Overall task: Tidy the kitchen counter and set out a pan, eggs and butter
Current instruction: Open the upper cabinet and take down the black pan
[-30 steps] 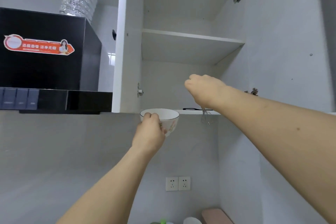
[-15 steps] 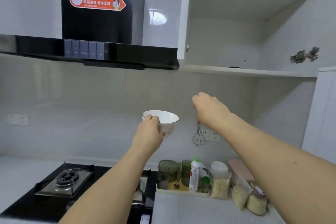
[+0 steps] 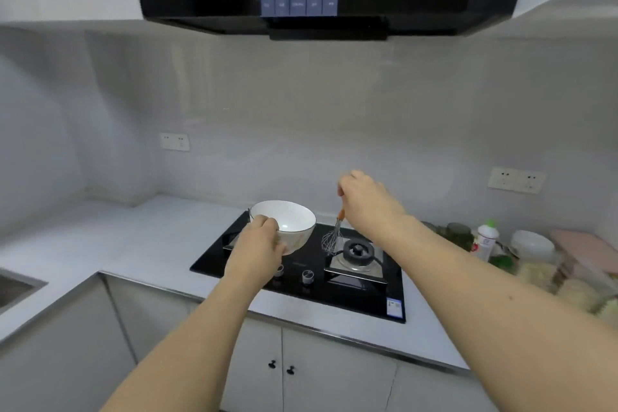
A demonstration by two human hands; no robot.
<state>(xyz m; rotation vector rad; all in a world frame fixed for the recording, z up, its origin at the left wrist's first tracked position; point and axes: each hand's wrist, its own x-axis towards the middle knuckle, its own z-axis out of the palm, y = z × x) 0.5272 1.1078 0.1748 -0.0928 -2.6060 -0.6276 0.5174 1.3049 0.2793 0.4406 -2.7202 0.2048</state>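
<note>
My left hand grips the near rim of a white bowl, held in the air above the left side of the black gas hob. The bowl looks empty. My right hand pinches the orange handle of a small wire whisk, which hangs head down just left of the right burner. No pan, eggs or butter show in this view.
A pale counter runs left to a sink corner. Bottles, jars and food containers crowd the counter at right. A black range hood hangs overhead. Cabinet doors sit below the hob.
The view has dropped from the open wall cupboard to the hob. Both hands came down with the bowl and whisk and now hover over the cooktop.
</note>
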